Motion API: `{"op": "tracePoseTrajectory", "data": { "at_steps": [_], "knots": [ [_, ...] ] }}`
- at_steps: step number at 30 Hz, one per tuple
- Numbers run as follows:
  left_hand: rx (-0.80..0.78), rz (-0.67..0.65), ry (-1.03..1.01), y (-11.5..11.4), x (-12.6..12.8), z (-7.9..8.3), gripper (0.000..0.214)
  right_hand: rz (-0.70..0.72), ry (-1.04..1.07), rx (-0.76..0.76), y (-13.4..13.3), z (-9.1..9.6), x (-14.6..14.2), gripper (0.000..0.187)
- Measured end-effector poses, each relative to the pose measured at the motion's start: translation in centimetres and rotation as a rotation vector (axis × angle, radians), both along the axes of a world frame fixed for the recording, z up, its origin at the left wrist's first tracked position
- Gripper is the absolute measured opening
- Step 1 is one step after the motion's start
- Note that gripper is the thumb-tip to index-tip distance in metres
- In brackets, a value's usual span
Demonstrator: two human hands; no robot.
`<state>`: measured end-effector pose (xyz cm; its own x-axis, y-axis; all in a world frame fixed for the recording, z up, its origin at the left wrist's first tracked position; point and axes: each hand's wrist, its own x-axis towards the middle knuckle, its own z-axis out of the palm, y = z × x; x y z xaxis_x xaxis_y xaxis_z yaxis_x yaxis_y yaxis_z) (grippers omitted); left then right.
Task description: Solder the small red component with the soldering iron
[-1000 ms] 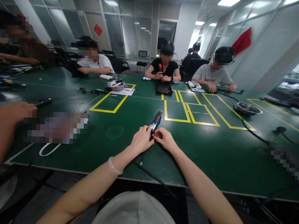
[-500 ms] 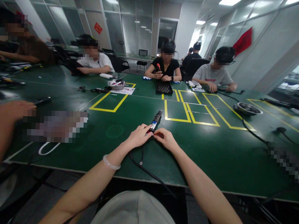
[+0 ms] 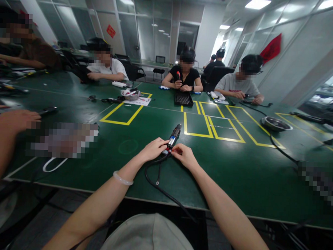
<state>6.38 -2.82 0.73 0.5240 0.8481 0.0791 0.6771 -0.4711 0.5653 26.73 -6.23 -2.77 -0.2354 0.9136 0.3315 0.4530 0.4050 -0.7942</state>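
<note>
A dark pen-shaped electric tool (image 3: 173, 134) with a blue band lies on the green table (image 3: 236, 171), tip pointing away from me. My left hand (image 3: 152, 149) pinches its near end from the left. My right hand (image 3: 183, 154) pinches the same end from the right, fingers closed on a small red part. A black cable (image 3: 153, 179) loops from the tool's near end toward the table's front edge. A pale bangle sits on my left wrist.
Yellow taped rectangles (image 3: 199, 124) mark the table beyond the tool. A black tray (image 3: 183, 99) and a metal bowl (image 3: 275, 123) lie farther off. Several people sit round the far side. Another person's arm (image 3: 8, 130) reaches in at the left.
My left hand has slid a little left and back along the tool's end. The black cable now bows out in a wider loop below my hands.
</note>
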Motion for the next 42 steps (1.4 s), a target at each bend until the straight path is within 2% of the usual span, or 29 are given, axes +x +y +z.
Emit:
{"op": "tracePoseTrajectory", "data": {
  "at_steps": [3, 9, 15, 23, 28, 33, 42],
  "knots": [
    [0.072, 0.019, 0.104, -0.9, 0.6, 0.5, 0.05, -0.018, -0.025, 0.003, -0.1, 0.2, 0.1, 0.011],
    [0.17, 0.147, 0.333, -2.5, 2.8, 1.3, 0.056, -0.043, 0.003, 0.002, -0.6, 0.8, 0.3, 0.018],
    [0.218, 0.201, 0.374, -3.0, 3.6, 1.1, 0.048, -0.013, 0.027, 0.008, -0.7, 0.9, 0.3, 0.017],
    [0.235, 0.169, 0.392, -2.6, 2.5, 1.1, 0.058, -0.046, -0.001, 0.026, -0.3, 0.3, 1.0, 0.017],
    [0.239, 0.216, 0.445, -1.7, -0.3, 1.0, 0.061, -0.06, -0.015, 0.017, 0.0, -0.3, 1.5, 0.019],
    [0.191, 0.294, 0.525, -0.1, -4.9, 1.5, 0.062, -0.053, -0.02, 0.006, 0.1, -0.6, 1.4, 0.02],
    [0.116, 0.457, 0.609, 5.4, -14.9, 0.8, 0.068, -0.051, -0.038, -0.002, 0.0, -0.5, 1.4, 0.018]
  ]
}}
